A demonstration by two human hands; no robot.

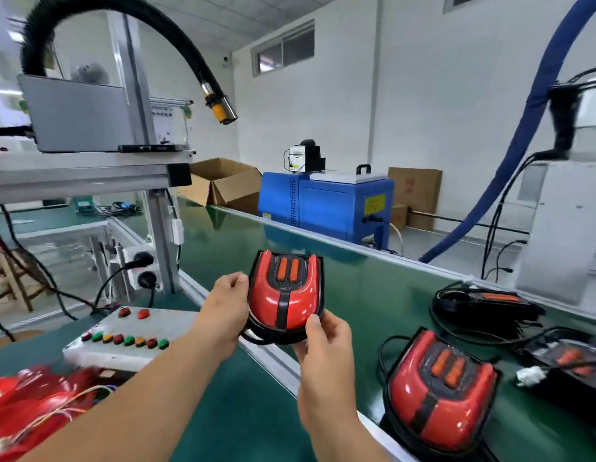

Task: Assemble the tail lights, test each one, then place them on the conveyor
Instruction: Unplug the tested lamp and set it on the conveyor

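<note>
Landmark: the conveyor belt [223,235]. Its left stretch is bare green surface, open for a hand up to the blue machine [326,201] behind its far edge. The held tail light [285,295] fills the room over its near rail. On its right part, 3 other tail lights [436,395] and loose cables [433,311] block the way. Just beside its near rail stand an aluminium post [161,241] and a button box [130,331].

A green bench [250,411] is topped by a button box [123,338]; a blurred heap of red parts and thin wires [30,401] is piled left of the box, nearer the viewer. Right of the box, past a metal rail [273,355], a green belt [373,295] is loaded with a red light [440,395], a dark light [570,358] further right, and a black light [483,301] beyond, all trailing black cables
</note>
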